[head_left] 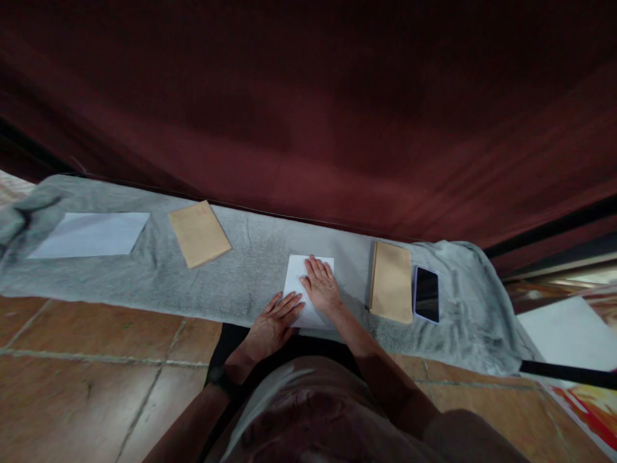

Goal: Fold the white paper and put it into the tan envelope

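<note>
A white sheet of paper [295,270], apparently folded, lies on the grey cloth right in front of me. Flat on its upper right part rests my right hand [322,283], fingers stretched out. My left hand [277,321] lies at the paper's lower left edge, its fingers extended over that side and the thumb partly hidden beneath. Neither hand grips anything. To the right is a stack of brown envelopes [391,283], and to the left a smaller brown envelope pile [200,233] sits at a slant.
The grey cloth [260,251] covers a long narrow surface. A phone [427,294] lies beside the right envelopes. White sheets [91,235] lie at the far left. A dark red curtain [308,161] hangs along the back edge. Past the right end is a white board-like sheet [571,334].
</note>
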